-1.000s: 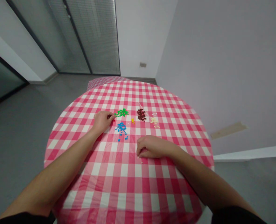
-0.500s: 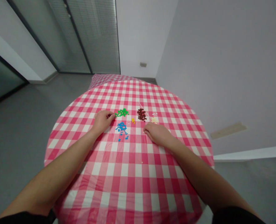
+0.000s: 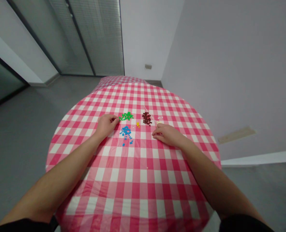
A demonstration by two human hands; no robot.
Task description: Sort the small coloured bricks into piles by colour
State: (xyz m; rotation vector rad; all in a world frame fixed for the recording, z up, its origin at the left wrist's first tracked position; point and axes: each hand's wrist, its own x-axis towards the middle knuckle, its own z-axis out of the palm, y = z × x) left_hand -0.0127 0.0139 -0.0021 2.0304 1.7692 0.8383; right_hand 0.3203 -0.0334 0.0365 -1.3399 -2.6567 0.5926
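Observation:
A round table [image 3: 133, 190] with a red-and-white checked cloth carries small sorted heaps of tiny pieces: green [image 3: 126, 116], blue [image 3: 125, 131], dark brown [image 3: 146, 118], a few yellow [image 3: 138, 124] and a pale cream heap [image 3: 160, 118]. My left hand [image 3: 106, 124] rests curled on the cloth, its fingertips pinched right beside the green heap. My right hand [image 3: 166, 133] lies over the cream heap with its fingers drawn together, covering most of it. Whether either pinch holds a piece is too small to make out.
One tiny pale piece [image 3: 147, 167] lies alone on the cloth nearer to me. Grey floor surrounds the table; a plain wall stands close on the right, and glass partitions with blinds [image 3: 96, 35] at the far left.
My right hand has travelled from the near middle of the cloth away from me and to the right, onto the cream heap. My left hand has stayed beside the green heap.

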